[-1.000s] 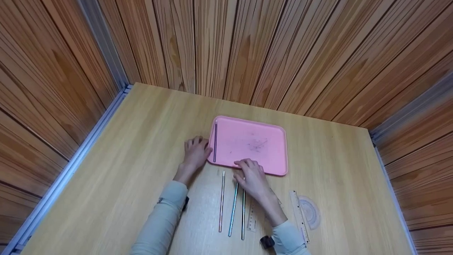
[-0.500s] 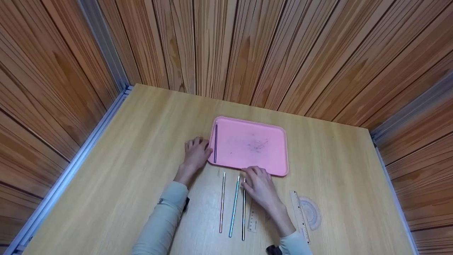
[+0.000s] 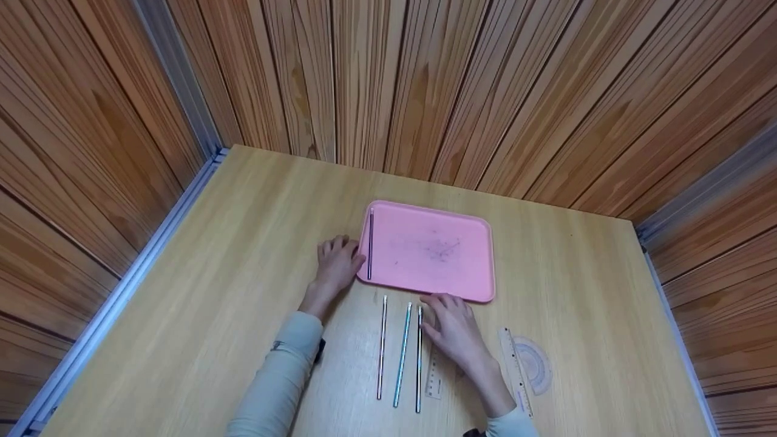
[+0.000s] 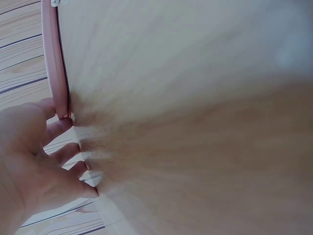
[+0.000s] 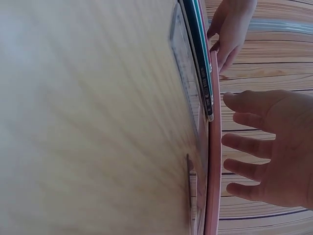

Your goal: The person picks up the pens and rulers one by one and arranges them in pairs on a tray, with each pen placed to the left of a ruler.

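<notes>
A pink tray (image 3: 413, 264) lies on the table, with a dark pencil (image 3: 371, 246) lying along its left side. My left hand (image 3: 335, 265) rests at the tray's left edge, thumb at the rim; the left wrist view shows its other fingertips down by the table. My right hand (image 3: 454, 328) is over the tray's near edge, just right of a black pencil (image 3: 419, 364). Its fingers are spread and hold nothing in the right wrist view. A blue-green pencil (image 3: 402, 358) and a pinkish pencil (image 3: 382, 352) lie to the left of the black one, roughly parallel.
A clear ruler piece (image 3: 433, 376) lies beside the black pencil, partly hidden by the right hand. Farther right are another clear ruler (image 3: 515, 370) and a clear protractor (image 3: 534, 365). Dark marks speckle the tray floor. Wooden panel walls (image 3: 425, 91) enclose the table.
My right hand has drawn back from the tray toward me and slightly right, uncovering the tops of the blue-green and black pencils. The left hand stays in place.
</notes>
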A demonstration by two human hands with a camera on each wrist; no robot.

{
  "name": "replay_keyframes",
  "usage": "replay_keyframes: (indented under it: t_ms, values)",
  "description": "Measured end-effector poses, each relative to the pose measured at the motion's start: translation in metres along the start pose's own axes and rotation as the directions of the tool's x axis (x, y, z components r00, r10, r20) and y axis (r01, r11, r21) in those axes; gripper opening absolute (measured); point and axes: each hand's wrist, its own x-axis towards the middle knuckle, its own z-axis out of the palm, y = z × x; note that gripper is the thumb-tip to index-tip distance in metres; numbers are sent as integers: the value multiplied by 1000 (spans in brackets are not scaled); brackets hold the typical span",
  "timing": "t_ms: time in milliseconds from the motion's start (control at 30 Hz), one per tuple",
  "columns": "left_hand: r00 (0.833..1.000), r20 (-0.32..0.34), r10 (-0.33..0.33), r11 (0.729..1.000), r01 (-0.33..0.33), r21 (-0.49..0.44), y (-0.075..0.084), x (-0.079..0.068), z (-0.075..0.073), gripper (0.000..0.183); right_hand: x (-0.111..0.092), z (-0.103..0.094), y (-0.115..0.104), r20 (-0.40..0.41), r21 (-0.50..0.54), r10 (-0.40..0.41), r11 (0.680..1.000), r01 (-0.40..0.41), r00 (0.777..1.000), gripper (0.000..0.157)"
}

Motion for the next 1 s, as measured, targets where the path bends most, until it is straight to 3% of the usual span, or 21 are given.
replay_keyframes:
  t_ms: [1000]
  values:
    - [999,32,-36,999,37,-8,1,2,-1,44,-17,-5,10,181,60,26,997,-38,983,77]
